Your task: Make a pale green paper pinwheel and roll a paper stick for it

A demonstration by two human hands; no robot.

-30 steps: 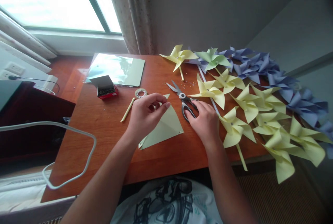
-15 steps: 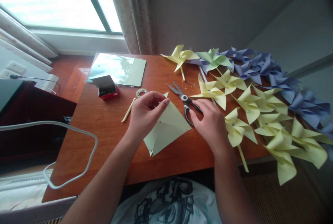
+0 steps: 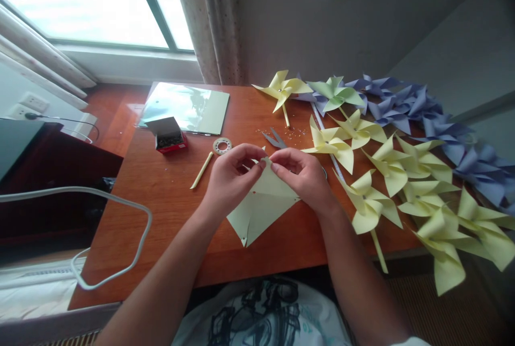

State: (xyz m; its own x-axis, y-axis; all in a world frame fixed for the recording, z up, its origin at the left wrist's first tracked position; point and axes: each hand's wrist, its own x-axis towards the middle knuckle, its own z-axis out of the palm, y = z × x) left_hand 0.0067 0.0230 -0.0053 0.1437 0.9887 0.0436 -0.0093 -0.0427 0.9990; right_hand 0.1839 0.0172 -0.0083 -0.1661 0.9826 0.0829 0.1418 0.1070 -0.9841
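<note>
A pale yellow-green paper square (image 3: 261,209), slit near its corners and dotted with small holes, hangs tilted between my hands above the desk. My left hand (image 3: 237,174) pinches its top corner between thumb and finger. Close against it, my right hand (image 3: 300,174) is closed at the same corner, its fingertips touching the paper. Scissors (image 3: 276,139) lie behind my right hand, blades apart and handles mostly hidden. To the left of my left hand are a rolled yellow paper stick (image 3: 201,170) and a roll of tape (image 3: 222,146).
A small red box (image 3: 171,139) of dark bits stands open at left, before a glossy packet of sheets (image 3: 187,107). Finished yellow pinwheels (image 3: 368,201), a green one (image 3: 333,92) and several blue ones (image 3: 483,169) cover the right side. A white cable (image 3: 147,228) loops at left.
My right hand has let go of the scissors, which stay on the desk, and has moved left to the paper's top corner. My left hand keeps its pinch.
</note>
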